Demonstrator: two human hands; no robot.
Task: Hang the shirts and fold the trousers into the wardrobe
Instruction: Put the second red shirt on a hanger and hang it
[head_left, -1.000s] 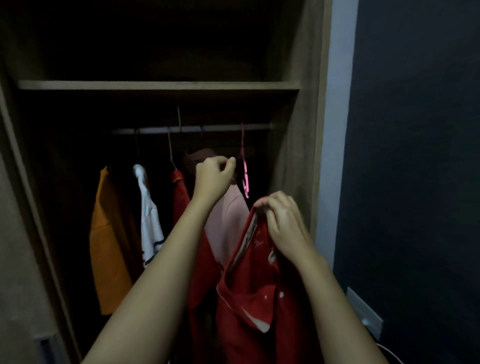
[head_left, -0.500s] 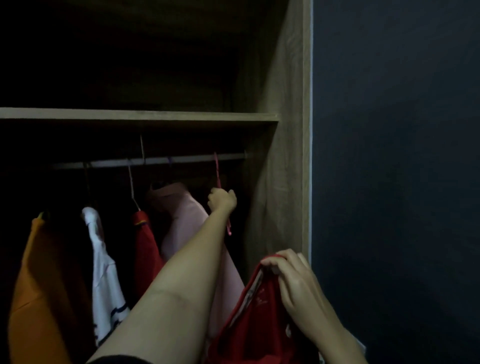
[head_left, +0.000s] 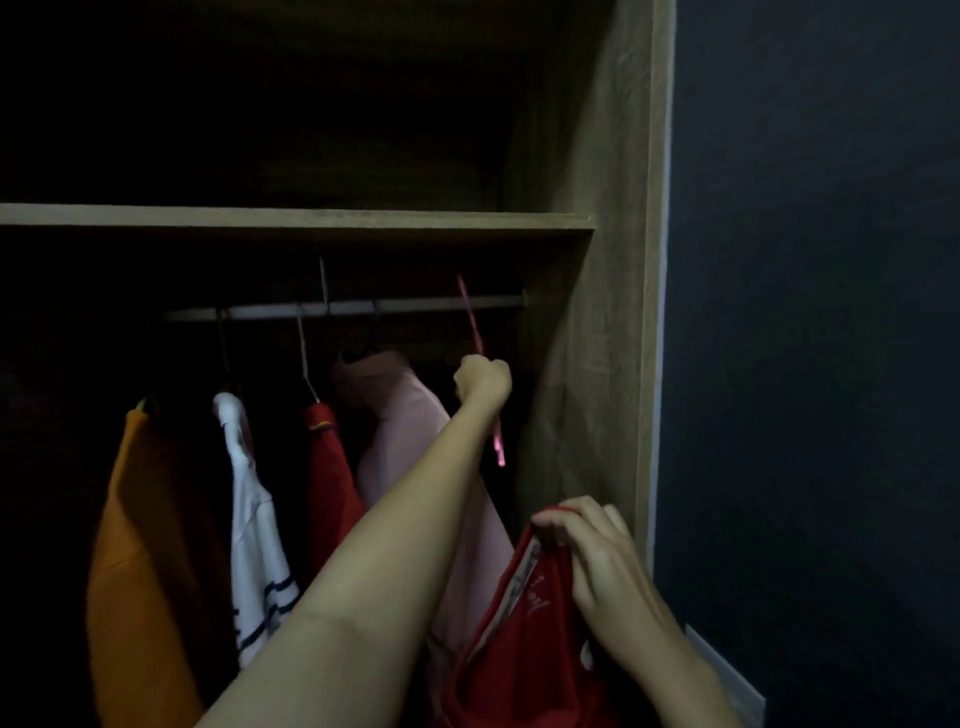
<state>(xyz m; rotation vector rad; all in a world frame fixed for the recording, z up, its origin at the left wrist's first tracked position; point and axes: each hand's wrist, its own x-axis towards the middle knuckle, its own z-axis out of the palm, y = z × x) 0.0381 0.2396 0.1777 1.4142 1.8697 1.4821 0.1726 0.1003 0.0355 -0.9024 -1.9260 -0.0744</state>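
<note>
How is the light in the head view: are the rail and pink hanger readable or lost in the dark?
Head view: dim overall, near black above the shelf. The rail catches a pale highlight and reads clearly; the pink hanger gripped by the left hand stands out, slightly soft; the red shirt in the right hand is lit well enough.

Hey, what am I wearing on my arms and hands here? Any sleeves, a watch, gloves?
No sleeve is in view; both arms are bare to the frame's edge. The left hand and right hand are ungloved. No watch, bracelet or ring shows, though the light is dim.
</note>
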